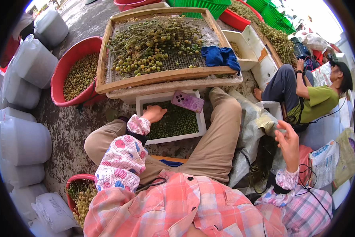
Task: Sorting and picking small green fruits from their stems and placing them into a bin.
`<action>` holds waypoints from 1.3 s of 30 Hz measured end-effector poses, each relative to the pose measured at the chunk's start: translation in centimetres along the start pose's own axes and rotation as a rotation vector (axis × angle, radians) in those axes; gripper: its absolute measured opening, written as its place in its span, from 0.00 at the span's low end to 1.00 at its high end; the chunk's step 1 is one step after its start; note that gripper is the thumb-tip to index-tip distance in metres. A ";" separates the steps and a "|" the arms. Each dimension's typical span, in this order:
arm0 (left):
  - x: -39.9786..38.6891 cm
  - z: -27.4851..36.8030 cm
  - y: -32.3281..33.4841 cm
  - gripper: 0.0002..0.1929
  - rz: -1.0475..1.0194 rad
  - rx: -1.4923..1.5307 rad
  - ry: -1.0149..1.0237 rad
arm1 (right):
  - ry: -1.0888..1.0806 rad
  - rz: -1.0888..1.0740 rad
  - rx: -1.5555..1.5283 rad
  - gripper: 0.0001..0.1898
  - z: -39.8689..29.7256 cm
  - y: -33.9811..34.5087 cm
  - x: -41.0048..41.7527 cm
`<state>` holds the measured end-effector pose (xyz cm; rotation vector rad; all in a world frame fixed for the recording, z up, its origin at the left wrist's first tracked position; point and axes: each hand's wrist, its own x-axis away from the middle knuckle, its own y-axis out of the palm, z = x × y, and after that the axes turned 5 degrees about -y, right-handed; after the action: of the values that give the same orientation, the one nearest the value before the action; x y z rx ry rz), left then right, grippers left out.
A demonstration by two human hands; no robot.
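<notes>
My left hand point(154, 113) is low over the left part of a white foam box point(202, 127), its fingers partly curled; whether they hold anything is hidden. Small round green fruits point(171, 126) fill the box. A pink-purple phone point(188, 101) rests across the box's far right corner. Out to my right, my right hand point(288, 145) is raised with its fingers apart and nothing visible in it. Beside it lies an opened woven plastic sack point(248, 121) with dark plant stems point(259, 166) at its mouth.
A wood-framed mesh screen point(165, 77) bears fruit stems point(153, 41) and a blue cloth point(220, 57). At left stand a red tub point(57, 89) of fruits and stacked white buckets point(26, 142). Another person point(316, 94) sits at right. Dark cords point(313, 195) lie near my right arm.
</notes>
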<state>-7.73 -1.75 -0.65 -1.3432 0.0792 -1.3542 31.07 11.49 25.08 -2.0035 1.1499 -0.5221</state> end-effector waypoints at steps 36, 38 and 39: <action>14.4 22.7 -10.9 0.47 -0.092 1.218 1.275 | -0.492 0.119 -1.000 0.20 -8.2 14.6 -18.5; 17.0 22.4 -12.3 0.48 0.195 1.044 1.381 | -0.752 0.146 -0.851 0.24 -8.6 14.3 -17.7; 16.5 22.4 -13.4 0.48 0.302 1.118 1.388 | -0.856 0.175 -0.744 0.26 -7.9 13.4 -17.0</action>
<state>5.04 4.99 26.66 0.6245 0.3661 -1.4416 9.72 18.69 20.02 -2.2883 0.9904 0.9174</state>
